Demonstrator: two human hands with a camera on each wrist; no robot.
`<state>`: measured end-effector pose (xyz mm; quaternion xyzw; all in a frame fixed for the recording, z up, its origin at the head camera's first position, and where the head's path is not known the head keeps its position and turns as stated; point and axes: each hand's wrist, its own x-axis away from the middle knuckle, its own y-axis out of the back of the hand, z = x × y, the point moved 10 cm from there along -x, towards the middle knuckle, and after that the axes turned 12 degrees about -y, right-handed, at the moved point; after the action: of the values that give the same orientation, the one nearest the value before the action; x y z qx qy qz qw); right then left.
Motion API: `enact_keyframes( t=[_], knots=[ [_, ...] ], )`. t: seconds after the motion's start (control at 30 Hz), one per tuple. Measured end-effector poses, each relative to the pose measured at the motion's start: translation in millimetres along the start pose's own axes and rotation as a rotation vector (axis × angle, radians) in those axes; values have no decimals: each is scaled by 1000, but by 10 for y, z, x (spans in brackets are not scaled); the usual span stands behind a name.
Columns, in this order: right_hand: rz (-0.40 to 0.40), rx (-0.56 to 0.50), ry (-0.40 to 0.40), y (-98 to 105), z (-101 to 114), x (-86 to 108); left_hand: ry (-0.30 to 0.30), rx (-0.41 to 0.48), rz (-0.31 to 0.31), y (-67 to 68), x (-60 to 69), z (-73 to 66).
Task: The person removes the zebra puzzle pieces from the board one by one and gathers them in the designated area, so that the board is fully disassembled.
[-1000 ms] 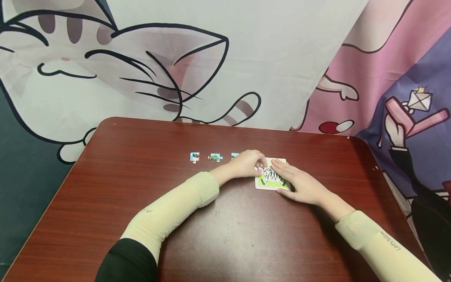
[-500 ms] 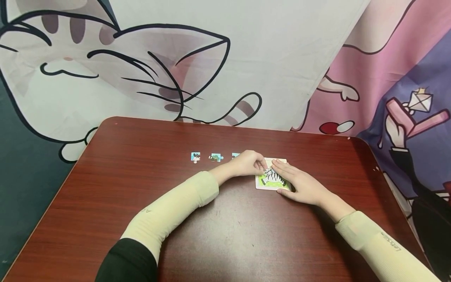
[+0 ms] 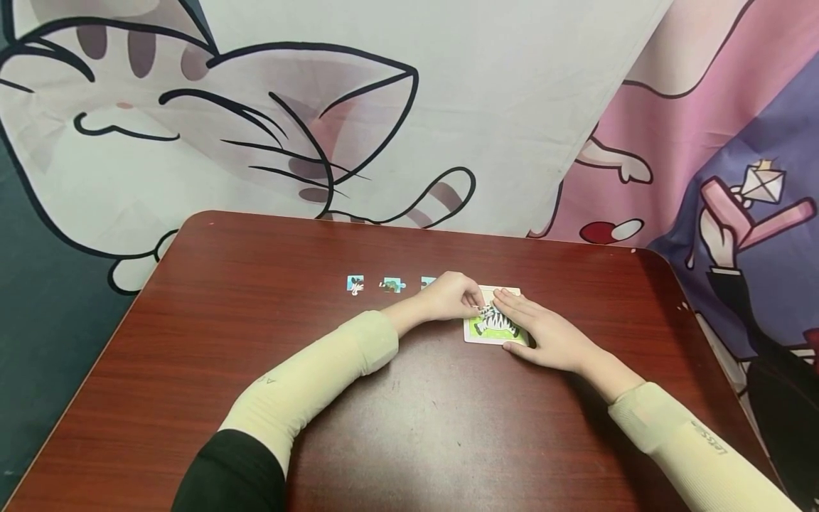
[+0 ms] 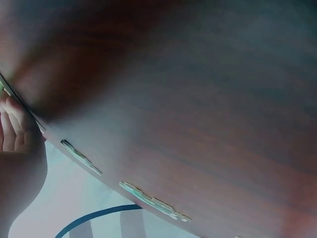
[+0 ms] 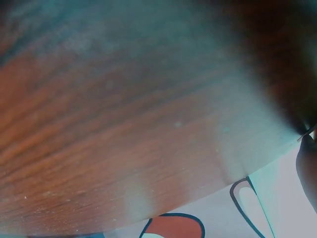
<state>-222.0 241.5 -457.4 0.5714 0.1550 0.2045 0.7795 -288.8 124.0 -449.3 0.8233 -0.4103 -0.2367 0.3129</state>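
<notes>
A small zebra jigsaw puzzle (image 3: 491,331) in a pale frame lies flat on the table in the head view. At its upper left my left hand (image 3: 450,296) bends its fingers over the zebra's head. The fingertips pinch a puzzle piece there, mostly hidden by the hand. My right hand (image 3: 549,334) rests across the right side with extended fingers, its thumb at the lower edge. Three loose pieces sit left of the puzzle: one with black and white markings (image 3: 355,285), one blue and green (image 3: 392,285), and a blue one (image 3: 427,282) partly covered by my left hand.
The reddish-brown wooden table (image 3: 384,427) runs up to a hanging cat-print cloth (image 3: 512,107) at the back. Another person's dark sleeve (image 3: 783,419) shows beyond the table's right edge. Both wrist views mostly catch table surface.
A pinkish spot seen under my left fingertips one second ago is now covered, as those fingers shift slightly over the puzzle. My right hand stays in place.
</notes>
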Motion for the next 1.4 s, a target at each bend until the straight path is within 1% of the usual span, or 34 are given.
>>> enact_keyframes(
  t=[0.2, 0.4, 0.73, 0.93, 1.07, 1.2, 1.3, 1.4],
  knots=[
    [3, -5, 2, -8, -8, -7, 5, -6, -17, 13, -8, 20],
    [3, 6, 0, -9, -6, -3, 17, -9, -24, 20, -3, 12],
    [4, 12, 0, -23, -16, -11, 23, -32, -7, 33, -4, 16],
    [2, 6, 2, -24, -16, -9, 40, -8, -20, 57, 22, 16],
    [5, 0, -1, -22, -18, -7, 55, 9, -48, 137, 72, -15],
    [22, 0, -19, -32, -31, -10, 63, 20, -65, 235, 154, -36],
    [27, 5, -21, -34, -29, -19, 71, 36, -78, 317, 256, -33],
    [9, 9, -2, -7, 0, -24, 95, 72, -88, 392, 384, 2]
  ],
)
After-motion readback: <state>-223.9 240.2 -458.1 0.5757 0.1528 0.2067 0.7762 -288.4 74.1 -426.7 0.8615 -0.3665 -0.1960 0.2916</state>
